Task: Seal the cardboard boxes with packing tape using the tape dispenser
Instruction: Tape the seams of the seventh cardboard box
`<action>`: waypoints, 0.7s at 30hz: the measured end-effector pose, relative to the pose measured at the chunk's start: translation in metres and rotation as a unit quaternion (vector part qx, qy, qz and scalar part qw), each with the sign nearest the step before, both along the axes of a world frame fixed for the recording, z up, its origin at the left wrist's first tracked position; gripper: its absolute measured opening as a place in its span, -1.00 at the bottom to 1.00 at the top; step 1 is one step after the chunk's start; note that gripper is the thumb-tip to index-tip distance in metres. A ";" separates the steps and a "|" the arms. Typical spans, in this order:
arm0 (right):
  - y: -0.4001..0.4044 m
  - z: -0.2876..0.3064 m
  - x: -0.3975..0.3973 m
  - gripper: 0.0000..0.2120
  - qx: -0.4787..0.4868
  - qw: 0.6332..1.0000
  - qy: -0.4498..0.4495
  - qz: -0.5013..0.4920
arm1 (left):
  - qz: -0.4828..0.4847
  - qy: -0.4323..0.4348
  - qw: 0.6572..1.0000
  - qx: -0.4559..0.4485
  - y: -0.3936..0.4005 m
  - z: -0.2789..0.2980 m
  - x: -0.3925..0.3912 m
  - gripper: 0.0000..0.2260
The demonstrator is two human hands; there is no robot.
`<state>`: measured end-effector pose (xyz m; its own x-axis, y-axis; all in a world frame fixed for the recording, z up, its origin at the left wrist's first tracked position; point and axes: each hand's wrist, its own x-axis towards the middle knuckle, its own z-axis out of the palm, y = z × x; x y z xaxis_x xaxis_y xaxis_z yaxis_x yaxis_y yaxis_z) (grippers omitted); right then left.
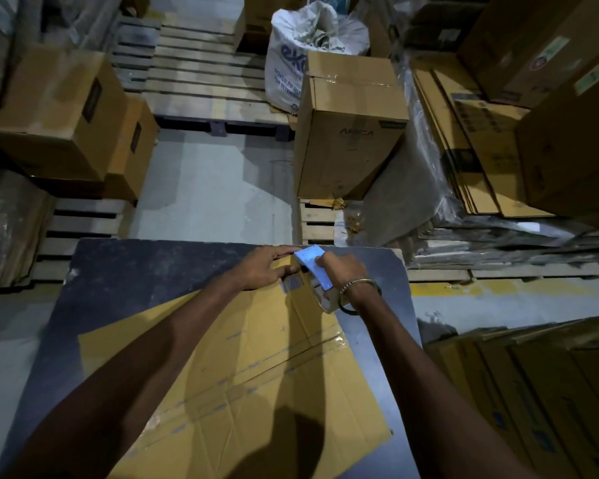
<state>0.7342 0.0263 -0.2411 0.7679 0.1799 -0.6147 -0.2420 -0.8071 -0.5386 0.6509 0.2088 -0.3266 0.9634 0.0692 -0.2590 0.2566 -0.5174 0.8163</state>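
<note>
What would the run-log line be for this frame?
stage: taping far end | left hand: flat on cardboard box | right hand: grips tape dispenser | support: dark table

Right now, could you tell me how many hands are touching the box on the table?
2: the left hand presses flat at the cardboard box's far end; the right hand beside it grips the tape dispenser there.

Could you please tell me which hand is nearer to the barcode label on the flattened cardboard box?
Left. The left hand presses flat just above the striped barcode label on the flattened brown cardboard box; the right hand grips the white tape dispenser farther right.
</note>
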 end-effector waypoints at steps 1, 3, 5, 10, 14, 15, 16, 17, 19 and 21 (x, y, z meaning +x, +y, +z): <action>0.000 -0.001 0.000 -0.66 0.000 1.000 0.000 0.002 | 0.008 -0.008 1.000 0.026 -0.001 -0.002 -0.001 -0.57; -0.001 0.000 0.000 -0.69 0.004 1.000 0.002 0.007 | 0.014 -0.012 0.998 0.066 -0.002 -0.005 -0.002 -0.58; -0.004 0.000 0.000 -0.70 0.007 1.000 0.004 0.009 | 0.017 -0.011 0.995 0.099 -0.004 -0.007 -0.004 -0.56; -0.023 -0.002 -0.002 -0.72 -0.010 0.999 0.016 0.029 | 0.027 0.011 0.986 0.167 -0.007 -0.013 -0.003 -0.57; -0.041 -0.008 -0.011 -0.71 -0.018 0.999 0.019 0.025 | 0.026 0.029 0.982 0.187 -0.008 -0.016 -0.003 -0.56; -0.042 -0.008 -0.013 -0.70 -0.025 0.999 0.012 0.028 | 0.025 0.030 0.981 0.189 -0.009 -0.017 -0.003 -0.56; -0.042 -0.007 -0.015 -0.69 -0.031 0.999 0.005 0.035 | 0.024 0.031 0.981 0.192 -0.010 -0.017 -0.003 -0.56; -0.041 -0.006 -0.017 -0.69 -0.035 0.998 -0.001 0.042 | 0.021 0.034 0.980 0.196 -0.010 -0.018 -0.003 -0.56; -0.040 -0.004 -0.019 -0.69 -0.038 0.998 -0.005 0.049 | 0.020 0.042 0.980 0.194 -0.010 -0.017 -0.003 -0.57; -0.040 -0.003 -0.021 -0.71 -0.037 0.999 -0.004 0.040 | 0.052 0.052 0.985 0.159 -0.011 -0.012 0.000 -0.59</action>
<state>0.7130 -0.0139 -0.2444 0.7583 0.1953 -0.6220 -0.1714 -0.8607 -0.4793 0.6511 0.1977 -0.3386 0.9161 0.2591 -0.3061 0.3955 -0.7093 0.5835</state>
